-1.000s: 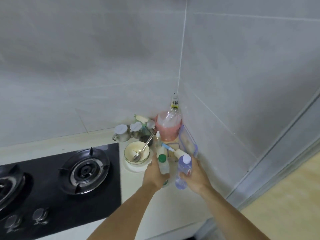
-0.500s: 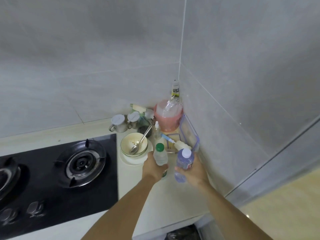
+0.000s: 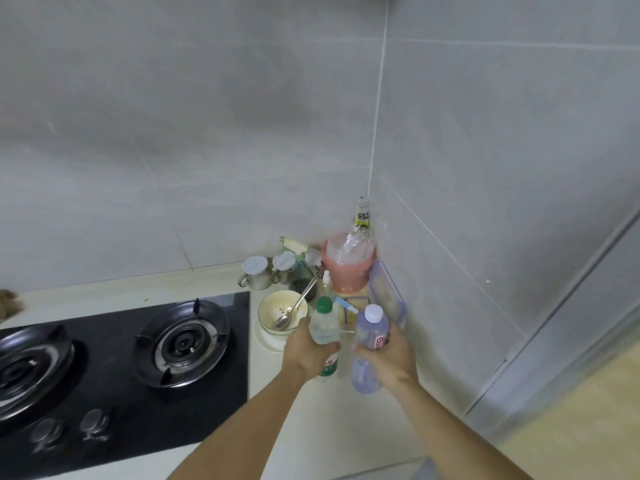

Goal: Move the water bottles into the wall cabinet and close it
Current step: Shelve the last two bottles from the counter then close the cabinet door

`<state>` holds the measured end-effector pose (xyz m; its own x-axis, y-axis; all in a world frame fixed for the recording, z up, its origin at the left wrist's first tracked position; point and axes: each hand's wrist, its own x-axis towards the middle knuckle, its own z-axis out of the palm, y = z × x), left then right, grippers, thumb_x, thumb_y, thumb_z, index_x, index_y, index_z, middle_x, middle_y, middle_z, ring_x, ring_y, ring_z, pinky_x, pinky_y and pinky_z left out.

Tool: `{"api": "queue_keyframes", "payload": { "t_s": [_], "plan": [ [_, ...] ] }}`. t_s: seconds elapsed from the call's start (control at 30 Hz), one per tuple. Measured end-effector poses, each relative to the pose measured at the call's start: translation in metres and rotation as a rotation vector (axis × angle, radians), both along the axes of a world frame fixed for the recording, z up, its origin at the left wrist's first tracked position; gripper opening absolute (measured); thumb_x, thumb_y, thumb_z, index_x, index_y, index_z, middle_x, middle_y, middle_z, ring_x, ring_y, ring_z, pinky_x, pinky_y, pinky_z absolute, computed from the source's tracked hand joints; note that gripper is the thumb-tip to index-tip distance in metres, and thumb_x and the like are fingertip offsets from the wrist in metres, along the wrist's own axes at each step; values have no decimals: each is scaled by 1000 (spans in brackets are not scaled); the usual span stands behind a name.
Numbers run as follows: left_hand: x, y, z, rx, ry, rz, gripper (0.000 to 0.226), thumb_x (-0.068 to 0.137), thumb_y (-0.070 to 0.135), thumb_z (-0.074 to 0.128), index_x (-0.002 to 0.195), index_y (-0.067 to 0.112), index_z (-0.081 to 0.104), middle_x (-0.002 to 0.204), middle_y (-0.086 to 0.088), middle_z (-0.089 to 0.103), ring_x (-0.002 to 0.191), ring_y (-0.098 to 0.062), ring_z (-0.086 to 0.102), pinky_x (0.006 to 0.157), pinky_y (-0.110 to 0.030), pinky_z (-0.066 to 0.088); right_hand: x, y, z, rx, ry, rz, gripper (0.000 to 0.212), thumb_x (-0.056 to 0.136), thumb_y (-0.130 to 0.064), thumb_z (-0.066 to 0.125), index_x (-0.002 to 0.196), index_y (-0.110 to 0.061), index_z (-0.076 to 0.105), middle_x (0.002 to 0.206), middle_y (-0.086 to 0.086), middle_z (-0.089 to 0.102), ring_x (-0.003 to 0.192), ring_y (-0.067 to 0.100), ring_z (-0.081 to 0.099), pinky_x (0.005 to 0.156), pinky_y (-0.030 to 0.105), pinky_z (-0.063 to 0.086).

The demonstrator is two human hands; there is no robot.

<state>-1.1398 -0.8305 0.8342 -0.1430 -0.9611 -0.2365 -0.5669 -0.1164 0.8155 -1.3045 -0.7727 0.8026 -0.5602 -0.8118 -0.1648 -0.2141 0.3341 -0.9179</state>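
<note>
My left hand (image 3: 306, 351) is closed around a clear water bottle with a green cap (image 3: 323, 323), held upright above the pale counter (image 3: 311, 420). My right hand (image 3: 389, 355) grips a second bottle, bluish with a white cap (image 3: 370, 344), tilted slightly, right beside the first. Both bottles are off the counter, near the wall corner. The wall cabinet is out of view.
A black two-burner gas hob (image 3: 121, 368) fills the left. A cream bowl with a spoon (image 3: 282, 311), two lidded mugs (image 3: 256, 271), a pink tub (image 3: 348, 265), a lidded box (image 3: 386, 296) and small bottles crowd the corner. Grey tiled walls rise behind and to the right.
Both hands have lifted their bottles a little higher off the counter, and the view has tilted upward along the wall.
</note>
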Motion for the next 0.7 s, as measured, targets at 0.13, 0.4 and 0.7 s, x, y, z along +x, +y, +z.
{"api": "queue_keyframes", "payload": {
  "t_s": [0.13, 0.4, 0.7],
  "plan": [
    [6, -8, 48, -119, 3, -5, 55, 65, 41, 83, 113, 24, 62, 104, 2, 75, 98, -22, 70, 84, -36, 56, 1, -8, 49, -95, 42, 89, 59, 66, -20, 96, 115, -23, 65, 101, -8, 75, 92, 19, 72, 80, 31, 56],
    [16, -14, 181, -434, 74, -9, 43, 72, 45, 83, 104, 20, 70, 95, 3, 78, 83, -14, 73, 74, -35, 62, 2, -14, 177, -324, 99, 206, 55, 73, -21, 92, 121, -22, 67, 103, -6, 76, 94, 15, 73, 86, 34, 60],
    [18, -1, 337, -698, 251, 45, 49, 73, 39, 87, 113, 15, 71, 98, -1, 79, 86, -17, 75, 78, -38, 63, 10, -17, 357, -586, 243, 192, 45, 64, -36, 96, 97, -19, 71, 85, -1, 75, 70, 15, 69, 65, 30, 56]
  ]
}}
